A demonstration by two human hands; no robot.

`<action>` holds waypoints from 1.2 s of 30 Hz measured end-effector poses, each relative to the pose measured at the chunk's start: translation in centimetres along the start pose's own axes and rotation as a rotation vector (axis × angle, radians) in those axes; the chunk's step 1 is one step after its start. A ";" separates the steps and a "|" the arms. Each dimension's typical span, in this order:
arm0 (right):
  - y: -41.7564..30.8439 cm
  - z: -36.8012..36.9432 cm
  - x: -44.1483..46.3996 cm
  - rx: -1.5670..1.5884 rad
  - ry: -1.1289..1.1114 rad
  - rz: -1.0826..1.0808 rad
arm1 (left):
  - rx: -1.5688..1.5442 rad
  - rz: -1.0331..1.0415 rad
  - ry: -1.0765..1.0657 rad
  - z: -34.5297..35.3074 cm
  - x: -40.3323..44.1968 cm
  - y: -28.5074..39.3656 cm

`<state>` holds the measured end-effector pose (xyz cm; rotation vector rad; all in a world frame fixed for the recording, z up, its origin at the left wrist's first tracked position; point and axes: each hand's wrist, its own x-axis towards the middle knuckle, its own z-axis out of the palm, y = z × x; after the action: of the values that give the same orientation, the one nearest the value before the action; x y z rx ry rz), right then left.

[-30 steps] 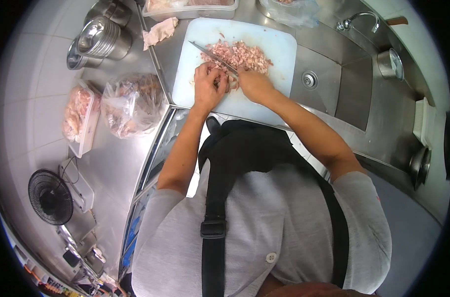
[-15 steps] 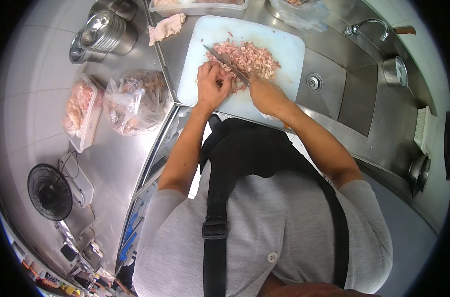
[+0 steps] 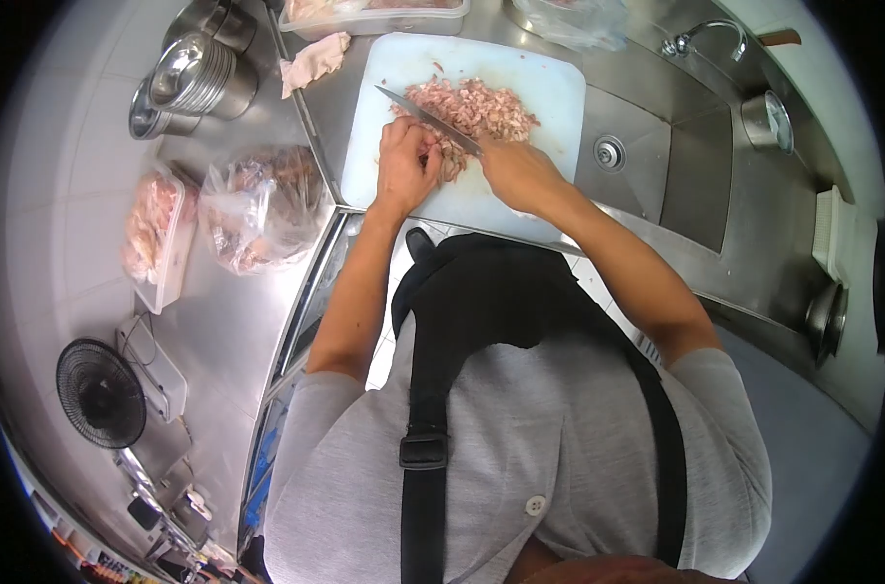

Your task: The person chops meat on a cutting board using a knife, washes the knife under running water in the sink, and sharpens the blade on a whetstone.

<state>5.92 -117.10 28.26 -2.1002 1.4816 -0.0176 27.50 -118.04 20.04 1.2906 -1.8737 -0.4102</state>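
Note:
My right hand point(image 3: 522, 175) is wrapped round the handle of a kitchen knife point(image 3: 431, 121). Its blade points to the far left across the chopped meat point(image 3: 481, 107), which lies in a loose pile of small pinkish pieces. My left hand point(image 3: 407, 167) sits just on the near side of the blade, fingers curled in over some meat point(image 3: 452, 164); the fingertips are partly hidden. Under both hands is a white cutting board point(image 3: 364, 136).
To the right is a steel sink point(image 3: 695, 175) with a tap point(image 3: 705, 39). Bagged meat point(image 3: 262, 209), a tray of meat point(image 3: 160, 234) and stacked steel bowls point(image 3: 204, 78) stand left. A pale piece of meat or skin point(image 3: 316, 63) lies beside the board. A fan point(image 3: 100, 392) is lower left.
The knife has shifted slightly left and away over the board, and more of its blade shows beside my left fingers. My left hand stays by the meat. The whole view has shifted a little.

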 end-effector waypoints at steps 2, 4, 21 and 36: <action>0.4 1.0 0.2 -0.013 -0.045 0.022 | 0.044 0.028 -0.020 0.3 -0.2 -0.6; 0.4 1.7 0.1 -0.011 -0.057 0.040 | 0.004 0.031 0.005 0.8 -0.4 -1.0; -0.4 -0.6 -1.1 -0.021 -0.063 0.018 | 0.006 0.026 -0.125 -1.5 0.2 -0.7; 0.5 0.9 3.0 -0.071 -0.033 -0.089 | 0.015 0.001 -0.140 -2.2 -0.2 -0.9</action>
<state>6.98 -119.45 26.33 -2.2119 1.3871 0.0367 29.75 -117.89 20.71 1.2995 -1.9969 -0.4977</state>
